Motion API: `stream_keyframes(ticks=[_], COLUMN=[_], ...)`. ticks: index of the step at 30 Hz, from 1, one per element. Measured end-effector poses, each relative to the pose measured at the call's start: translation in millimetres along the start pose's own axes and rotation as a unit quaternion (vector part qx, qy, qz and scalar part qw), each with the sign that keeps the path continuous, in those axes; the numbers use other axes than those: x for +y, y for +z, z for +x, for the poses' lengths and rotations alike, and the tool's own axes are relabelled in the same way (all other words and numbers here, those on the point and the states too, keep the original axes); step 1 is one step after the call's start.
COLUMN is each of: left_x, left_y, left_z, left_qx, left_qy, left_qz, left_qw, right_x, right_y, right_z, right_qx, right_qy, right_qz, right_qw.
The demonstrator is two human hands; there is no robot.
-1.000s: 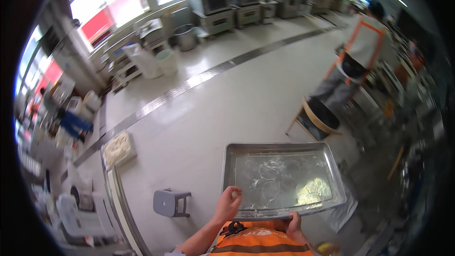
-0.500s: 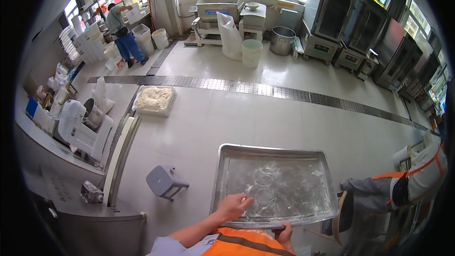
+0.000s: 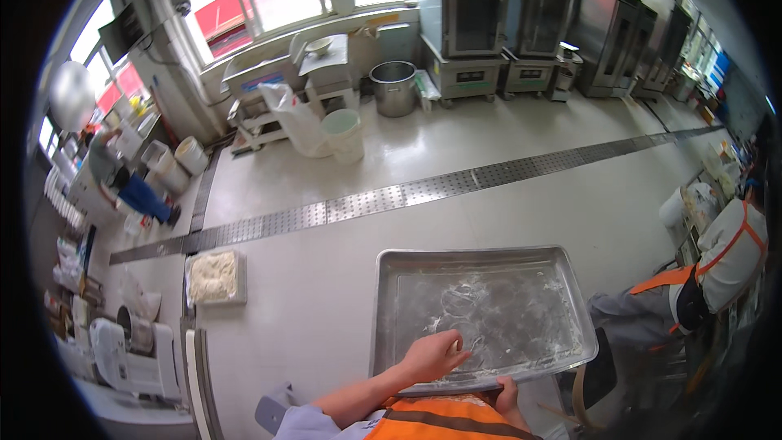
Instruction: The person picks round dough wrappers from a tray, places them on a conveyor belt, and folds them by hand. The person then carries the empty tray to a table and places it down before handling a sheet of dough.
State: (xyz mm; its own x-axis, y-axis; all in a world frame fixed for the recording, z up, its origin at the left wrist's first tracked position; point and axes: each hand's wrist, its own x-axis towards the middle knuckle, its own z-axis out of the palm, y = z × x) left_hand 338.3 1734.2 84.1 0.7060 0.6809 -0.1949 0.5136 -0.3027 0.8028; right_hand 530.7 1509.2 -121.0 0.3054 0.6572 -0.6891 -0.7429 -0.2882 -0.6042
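Gripping with the right hand [image 3: 507, 395] at the near rim of a shallow metal tray [image 3: 415, 293], right of that rim's middle; cannot see the grasp beneath. Holding the left hand [image 3: 436, 356] curled over the tray's near half, left of centre; cannot tell whether empty or pinching something small, nor whether touching the metal.

Located tray just ahead of the orange apron [image 3: 452, 422], extending forward and mostly leftward from the right hand. Read its long axis as crosswise to the body. Judged the right hand nearer: in contact with the rim, versus over the interior for the left. Noted powdery streaks [image 3: 464, 285] on the tray's bottom.

Further out: found a grey stool [image 3: 273, 407] partly hidden by the left forearm [image 3: 362, 391], and a clear tub [image 3: 220, 301] of pale, lumpy dough [image 3: 213, 275] well apart, forward-left. Saw a co-worker [image 3: 725, 261] to the right. Traced a perforated drain strip [image 3: 366, 204] across the floor [image 3: 309, 310], with a pale bucket [image 3: 344, 143] and steel pot [image 3: 393, 98] beyond.
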Motion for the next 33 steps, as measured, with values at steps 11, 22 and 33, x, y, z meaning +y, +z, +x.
stream_keyframes(ticks=[11, 22, 33], left_x=[130.1, 119.3, 255.7], left_y=[-69.7, -85.8, -96.0], left_z=[211.6, 480.6, 783.0], left_qx=[-0.018, -0.087, -0.312], left_qy=[-0.107, 0.031, 0.306], left_qz=[0.014, 0.143, 0.292], left_qw=[0.994, 0.985, 0.851], right_x=[-273.2, -431.3, -604.8], right_y=[88.0, 109.3, 115.6], right_z=[92.8, 248.6, 297.0], right_qx=[0.019, 0.084, 0.267], right_qy=[0.021, -0.037, -0.121], right_qz=[-0.128, -0.027, 0.179], right_qw=[0.991, 0.995, 0.939])
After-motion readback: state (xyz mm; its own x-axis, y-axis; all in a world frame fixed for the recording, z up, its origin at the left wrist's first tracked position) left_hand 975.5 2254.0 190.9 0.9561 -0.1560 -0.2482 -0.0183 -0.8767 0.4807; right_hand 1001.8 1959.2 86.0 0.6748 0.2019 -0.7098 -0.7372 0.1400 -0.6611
